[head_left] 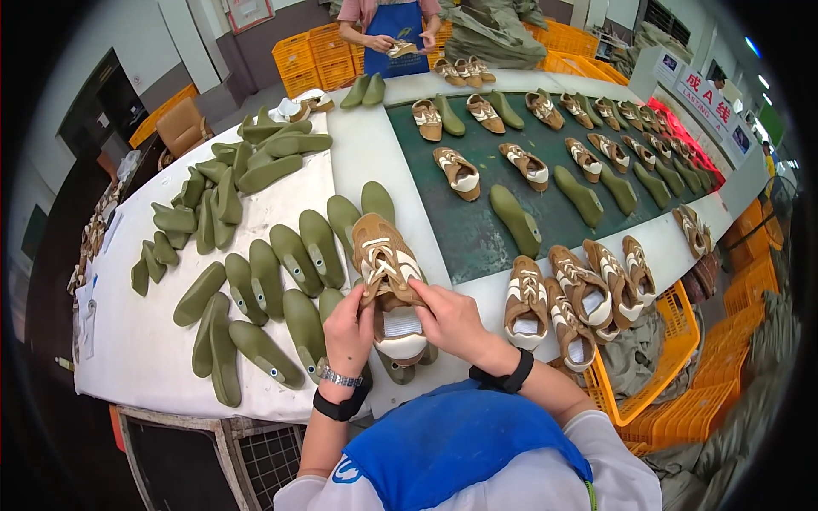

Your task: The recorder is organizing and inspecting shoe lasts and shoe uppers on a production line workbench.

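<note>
- My left hand [348,328] grips the near end of the shoe upper [388,272] from the left, fingers curled onto it.
- My right hand [450,319] pinches the upper's right edge, thumb and fingers pressed on the tan material.
- The upper sits toe away from me, over the white table [128,341], at the edge of the belt.
- Green lasts [281,281] lie in rows just left of the upper, more scattered farther left.
- A cluster of finished uppers [571,298] rests to my right, above an orange crate [665,375].
- The green belt [511,213] carries uppers and lasts.
- At the far end, another person's hands [400,41] hold an upper.
</note>
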`<state>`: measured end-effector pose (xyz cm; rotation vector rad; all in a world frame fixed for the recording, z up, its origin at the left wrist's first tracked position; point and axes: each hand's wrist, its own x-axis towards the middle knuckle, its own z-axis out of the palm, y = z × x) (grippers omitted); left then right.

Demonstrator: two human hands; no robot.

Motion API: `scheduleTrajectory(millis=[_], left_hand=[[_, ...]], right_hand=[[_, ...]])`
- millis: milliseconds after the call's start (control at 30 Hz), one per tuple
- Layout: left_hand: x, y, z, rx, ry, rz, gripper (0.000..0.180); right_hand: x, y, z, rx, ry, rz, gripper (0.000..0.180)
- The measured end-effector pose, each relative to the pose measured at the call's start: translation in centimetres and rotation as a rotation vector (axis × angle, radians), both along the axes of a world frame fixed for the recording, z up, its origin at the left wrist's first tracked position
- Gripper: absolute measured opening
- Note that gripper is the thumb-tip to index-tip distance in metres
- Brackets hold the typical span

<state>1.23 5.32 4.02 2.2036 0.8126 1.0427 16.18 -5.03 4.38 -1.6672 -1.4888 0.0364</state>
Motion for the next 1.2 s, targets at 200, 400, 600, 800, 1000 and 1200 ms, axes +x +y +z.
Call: scheduleTrajectory(millis=[200,400,600,800,1000,1200], left_hand=[[1.7,-1.4,2.7,0.212,0.159,-0.076,0.054],[1.0,0.6,1.6,0.224,0.0,-0.076,0.047],[0.5,1.8,1.8,0.252,-0.054,0.015,0.048],[-1.0,1.3,1.2,0.221,0.065,0.122,0.04],[-5.6,1.3,-0.8,0.093,0.072,0.181,0.037],[-6.2,0.3,-1.4,0.121,0.122,0.162,0.04]], right_hand=[[0.4,-0.2,0.1,-0.023,-0.07,0.047,0.038],[0.7,-0.9,1.6,-0.188,0.384,0.181,0.036],[1.6,-0.7,-5.2,-0.532,-0.036,0.186,0.042],[-0.2,-0.4,-8.3,-0.769,-0.189,0.206,0.038],[6.9,0.4,-9.8,-0.633,-0.074,-0.054,0.025],[15.2,5.0,-9.5,-0.853,-0.215,-0.11,0.023]])
